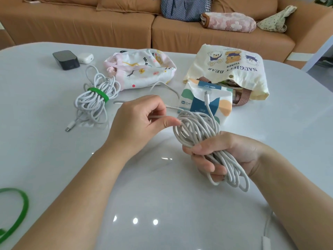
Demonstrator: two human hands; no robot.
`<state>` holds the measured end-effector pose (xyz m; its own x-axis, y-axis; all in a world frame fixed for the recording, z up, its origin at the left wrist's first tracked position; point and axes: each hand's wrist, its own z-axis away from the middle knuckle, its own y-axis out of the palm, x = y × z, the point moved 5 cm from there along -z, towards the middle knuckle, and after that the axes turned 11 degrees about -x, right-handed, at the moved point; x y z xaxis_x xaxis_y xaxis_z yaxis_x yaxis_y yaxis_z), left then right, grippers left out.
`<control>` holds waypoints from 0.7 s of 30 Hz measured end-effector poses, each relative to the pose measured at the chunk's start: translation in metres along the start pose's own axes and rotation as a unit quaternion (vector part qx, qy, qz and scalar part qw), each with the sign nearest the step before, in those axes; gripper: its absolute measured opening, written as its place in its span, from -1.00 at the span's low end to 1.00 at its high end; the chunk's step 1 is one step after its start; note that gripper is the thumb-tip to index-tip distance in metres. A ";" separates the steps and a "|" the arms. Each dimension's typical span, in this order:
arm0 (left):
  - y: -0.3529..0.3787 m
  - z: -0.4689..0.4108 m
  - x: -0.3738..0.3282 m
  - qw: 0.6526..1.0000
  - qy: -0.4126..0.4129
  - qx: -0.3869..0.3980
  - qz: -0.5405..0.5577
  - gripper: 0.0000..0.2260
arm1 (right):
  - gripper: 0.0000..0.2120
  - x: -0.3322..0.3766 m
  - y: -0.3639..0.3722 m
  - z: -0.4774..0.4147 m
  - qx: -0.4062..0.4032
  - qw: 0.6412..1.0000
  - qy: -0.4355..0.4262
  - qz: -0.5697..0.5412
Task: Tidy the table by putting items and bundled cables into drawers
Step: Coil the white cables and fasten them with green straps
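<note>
Gripping a coil of white cable (197,130) at the centre right of the frame, the right hand (225,156) curls its fingers round the loops. The left hand (138,121) pinches a loose strand of it between thumb and forefinger. Another white cable bundle (93,103), tied with a green strap (98,93), lies on the white table (162,204) at centre left.

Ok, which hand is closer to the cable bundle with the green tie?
Left. The left hand sits just right of the tied bundle, pinching a cable strand; the right hand is farther right, gripping the loose coil.
</note>
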<state>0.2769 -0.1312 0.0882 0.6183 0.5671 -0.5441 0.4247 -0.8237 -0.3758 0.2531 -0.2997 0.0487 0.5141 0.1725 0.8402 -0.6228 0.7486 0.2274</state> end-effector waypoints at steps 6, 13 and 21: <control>0.007 0.003 0.009 0.999 -0.028 0.015 0.012 -0.82 | -0.78 0.009 -0.013 0.001 -0.099 0.989 -0.107 -0.030; 0.009 0.011 0.033 0.963 -0.257 -0.023 0.078 -0.85 | -0.71 0.025 -0.028 0.006 -0.195 0.931 -0.289 -0.110; 0.024 0.015 0.027 0.776 -0.455 -0.016 0.437 -0.91 | -0.64 0.028 -0.036 0.009 -0.251 0.860 -0.353 -0.269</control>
<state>0.2934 -0.1357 0.0534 -0.0365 -0.4530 -0.8907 0.1318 -0.8857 0.4451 0.2848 -0.3279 0.0689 0.0520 -0.5848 0.8095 0.0181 0.8110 0.5847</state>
